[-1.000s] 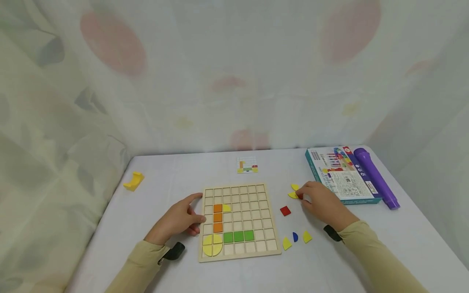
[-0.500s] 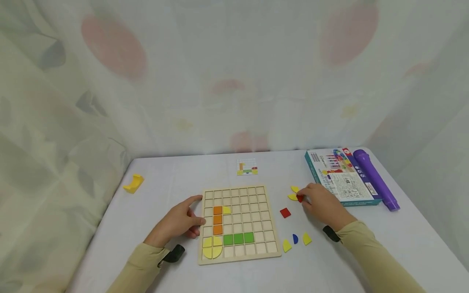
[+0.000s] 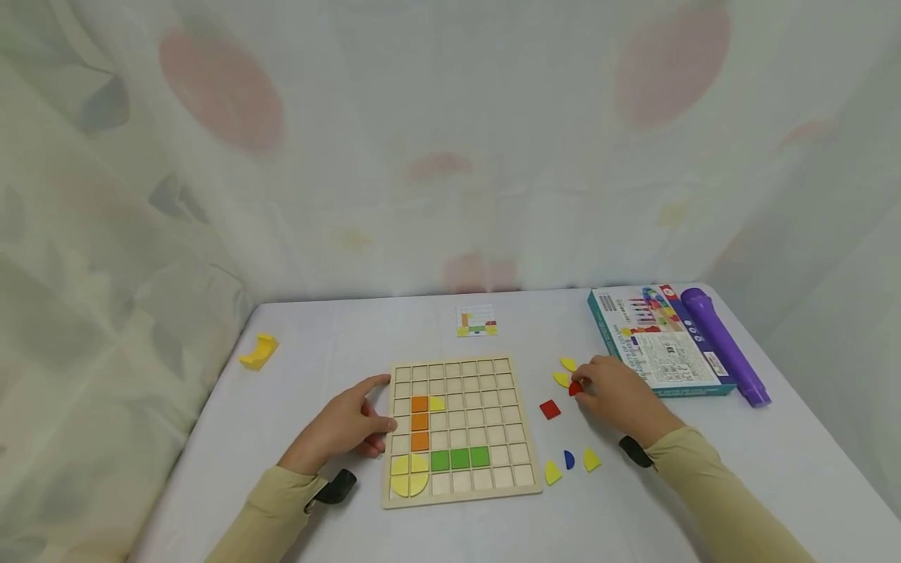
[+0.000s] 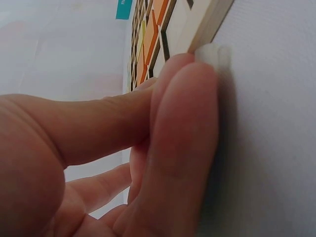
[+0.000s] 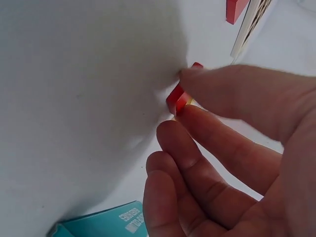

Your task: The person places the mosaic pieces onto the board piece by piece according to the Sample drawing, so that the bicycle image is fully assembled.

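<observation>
My left hand [image 3: 345,422] grips the left edge of a wooden grid board [image 3: 456,403], thumb on the frame, other fingers alongside. On the board lie orange squares [image 3: 419,422], a row of green squares [image 3: 460,459], a yellow circle of quarter tiles [image 3: 409,475] and a single yellow quarter tile [image 3: 437,404]. Right of the board, my right hand [image 3: 615,391] pinches a red quarter-circle tile [image 5: 182,101] between thumb and forefinger, low over the table. Two yellow quarter tiles [image 3: 561,379] lie beside its fingertips.
A red square [image 3: 550,410], a blue half-circle [image 3: 568,460] and two yellow quarter tiles [image 3: 591,460] lie right of the board. Behind it is a pattern card [image 3: 476,320]. A box [image 3: 662,344] and purple tube [image 3: 725,344] stand back right; a yellow curved piece [image 3: 259,352] lies left.
The right hand has shifted slightly toward me with the red tile, which now shows more fully, apart from the yellow tiles. The left hand stays at the board's edge.
</observation>
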`<state>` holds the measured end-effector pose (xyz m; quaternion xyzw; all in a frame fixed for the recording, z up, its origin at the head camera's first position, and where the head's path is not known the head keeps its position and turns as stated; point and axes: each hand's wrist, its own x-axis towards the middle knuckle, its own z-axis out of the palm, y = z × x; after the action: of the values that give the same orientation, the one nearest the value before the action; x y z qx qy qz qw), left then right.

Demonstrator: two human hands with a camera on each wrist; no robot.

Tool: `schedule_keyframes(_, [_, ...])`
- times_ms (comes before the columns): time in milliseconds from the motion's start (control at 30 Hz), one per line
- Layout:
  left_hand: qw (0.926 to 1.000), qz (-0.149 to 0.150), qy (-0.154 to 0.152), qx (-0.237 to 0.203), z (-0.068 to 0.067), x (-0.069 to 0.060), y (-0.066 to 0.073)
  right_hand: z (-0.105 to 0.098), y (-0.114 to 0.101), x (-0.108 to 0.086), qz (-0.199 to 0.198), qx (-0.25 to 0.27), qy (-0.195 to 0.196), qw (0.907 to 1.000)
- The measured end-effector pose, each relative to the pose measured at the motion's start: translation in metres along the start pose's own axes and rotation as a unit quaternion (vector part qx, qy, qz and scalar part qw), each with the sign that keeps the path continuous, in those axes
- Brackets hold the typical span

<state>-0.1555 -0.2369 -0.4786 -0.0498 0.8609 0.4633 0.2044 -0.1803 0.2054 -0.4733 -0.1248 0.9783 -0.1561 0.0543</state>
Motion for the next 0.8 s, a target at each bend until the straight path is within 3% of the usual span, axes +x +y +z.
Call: schedule_keyframes(800, [1.0000,0.003,0.000,0.002,0.0002,-0.0002,0.0003,0.0001,0.0003,-0.0040,-0.035,0.010,-0.007,0.9993])
